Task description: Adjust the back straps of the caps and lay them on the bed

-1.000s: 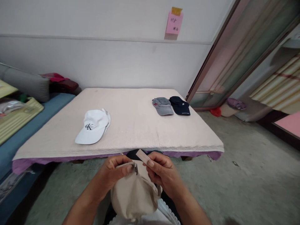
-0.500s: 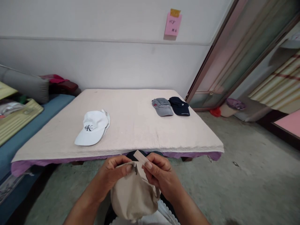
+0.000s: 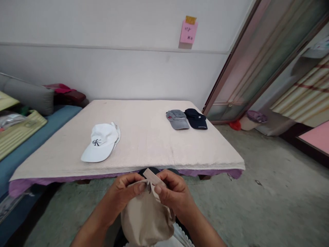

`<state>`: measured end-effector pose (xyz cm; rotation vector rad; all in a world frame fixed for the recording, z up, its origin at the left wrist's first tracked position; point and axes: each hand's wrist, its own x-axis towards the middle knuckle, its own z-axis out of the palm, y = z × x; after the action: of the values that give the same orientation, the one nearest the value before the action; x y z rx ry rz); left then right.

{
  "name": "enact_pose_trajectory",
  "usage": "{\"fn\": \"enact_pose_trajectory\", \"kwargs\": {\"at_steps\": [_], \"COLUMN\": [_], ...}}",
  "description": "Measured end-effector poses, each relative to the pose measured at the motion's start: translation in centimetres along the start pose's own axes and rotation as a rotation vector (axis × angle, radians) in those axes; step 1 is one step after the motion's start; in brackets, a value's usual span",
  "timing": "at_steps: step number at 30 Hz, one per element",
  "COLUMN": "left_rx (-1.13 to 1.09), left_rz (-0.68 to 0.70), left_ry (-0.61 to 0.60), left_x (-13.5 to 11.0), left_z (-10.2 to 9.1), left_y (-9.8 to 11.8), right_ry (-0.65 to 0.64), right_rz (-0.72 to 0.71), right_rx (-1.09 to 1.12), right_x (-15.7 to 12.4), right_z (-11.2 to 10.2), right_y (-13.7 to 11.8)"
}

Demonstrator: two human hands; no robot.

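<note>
A beige cap [image 3: 145, 219] hangs over my lap, held up between both hands. My left hand [image 3: 127, 190] pinches its edge beside a small metal buckle [image 3: 149, 187]. The loose end of the cap's strap [image 3: 151, 175] sticks up past the buckle, and my right hand [image 3: 174, 188] is closed on that strap with thumb and fingers. Whether the strap runs through the buckle I cannot tell. On the table ahead lie a white cap [image 3: 99, 145] with black letters at the left, a grey cap [image 3: 178, 120] and a navy cap [image 3: 196, 119] at the right.
The table [image 3: 144, 144] has a cream cover over a purple cloth. A blue bench [image 3: 63, 120] with a grey cushion [image 3: 31, 94] stands at the left. A pink note [image 3: 189, 32] is taped to the wall. At the right, a bin [image 3: 250, 120] stands on the concrete floor.
My right fingers have shifted on the strap, and its loose end has moved slightly left and down. The left hand keeps its pinch. The view has tilted up a little.
</note>
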<state>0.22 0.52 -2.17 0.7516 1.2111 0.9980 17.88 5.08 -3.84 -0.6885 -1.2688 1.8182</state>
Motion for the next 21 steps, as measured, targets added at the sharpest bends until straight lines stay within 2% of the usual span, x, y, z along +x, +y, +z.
{"fn": "enact_pose_trajectory", "kwargs": {"at_steps": [4, 8, 21], "left_rx": [0.007, -0.023, 0.061], "left_rz": [-0.012, 0.002, -0.006], "left_ry": [-0.033, -0.082, -0.059], "left_x": [0.17, 0.31, 0.23], "left_z": [0.24, 0.07, 0.42], "left_y": [0.15, -0.27, -0.12], "right_ry": [0.006, -0.015, -0.046], "right_rz": [-0.118, -0.151, -0.126], "right_rx": [-0.214, -0.327, -0.243], "right_x": [-0.15, -0.27, -0.40], "right_z": [0.33, 0.61, 0.61], "right_y": [-0.27, -0.38, 0.00]}}
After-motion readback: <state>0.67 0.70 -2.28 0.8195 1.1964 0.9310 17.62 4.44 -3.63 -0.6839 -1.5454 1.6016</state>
